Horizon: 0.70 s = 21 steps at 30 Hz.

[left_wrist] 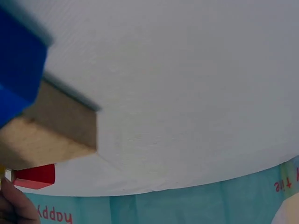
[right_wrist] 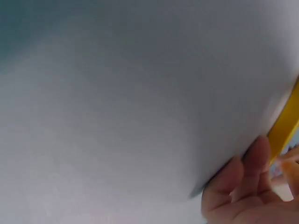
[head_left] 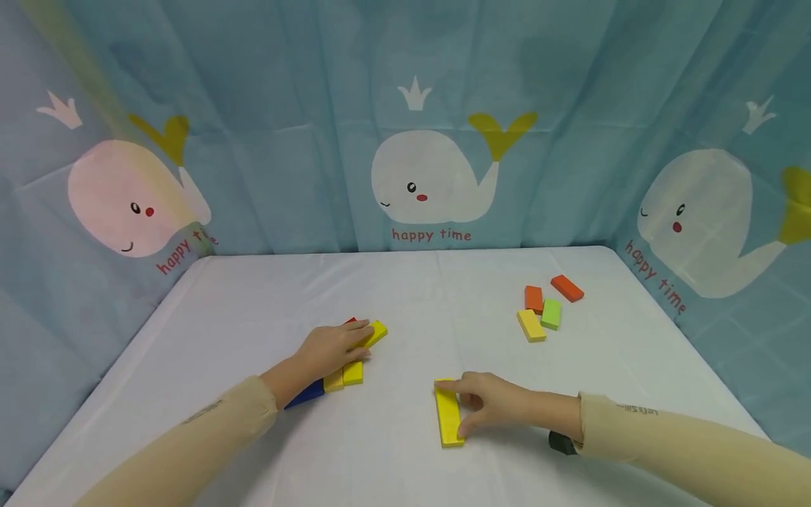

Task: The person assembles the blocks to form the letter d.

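Left of the table's middle, my left hand lies over a cluster of blocks, finger and thumb on either side of a slanted yellow block. Around it show a blue block, a tan wooden block, another yellow block and a red block, partly hidden by the hand. The left wrist view has the blue block and tan block up close. Nearer the front, my right hand grips a long yellow block lying flat, forefinger at its far end and thumb by its near end.
On the white table, farther back on the right, lie two orange-red blocks, a green block and a light yellow block. A blue curtain with whale prints encloses the back and sides. Something black sits under the right wrist.
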Motion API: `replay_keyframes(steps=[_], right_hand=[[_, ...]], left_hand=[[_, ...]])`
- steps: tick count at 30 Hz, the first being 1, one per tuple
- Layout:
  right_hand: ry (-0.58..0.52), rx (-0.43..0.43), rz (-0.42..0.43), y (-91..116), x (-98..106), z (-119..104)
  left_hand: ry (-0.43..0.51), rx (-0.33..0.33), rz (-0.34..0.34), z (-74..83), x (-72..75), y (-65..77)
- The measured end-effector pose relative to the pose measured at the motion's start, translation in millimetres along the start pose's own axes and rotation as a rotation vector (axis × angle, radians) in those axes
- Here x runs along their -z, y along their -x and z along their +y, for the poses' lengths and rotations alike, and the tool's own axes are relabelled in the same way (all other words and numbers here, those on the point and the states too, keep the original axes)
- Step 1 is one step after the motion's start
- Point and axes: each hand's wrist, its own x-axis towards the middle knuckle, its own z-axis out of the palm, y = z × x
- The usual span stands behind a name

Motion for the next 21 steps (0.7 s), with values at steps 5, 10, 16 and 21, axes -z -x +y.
replay_keyframes(steps=[5,10,16,21], right_hand=[[0.015,0.021,-0.018,4,-2,-1],[0.016,0.003,-0.033,3,0,-4],[0.025,0.002,-0.067,3,2,-2],[0.044,0.004,-0.092,2,3,-2]], left_hand=[[0.002,0.081,-0.053,6.1,-4.7,-10.9],[0.037,0.108,-0.036,9.8,-5.0,-18.9],[0.139,0.046,-0.050,18.6,6.2,-32.5],[0.148,-0.125,-0.093,32.4,12.0,-49.1]])
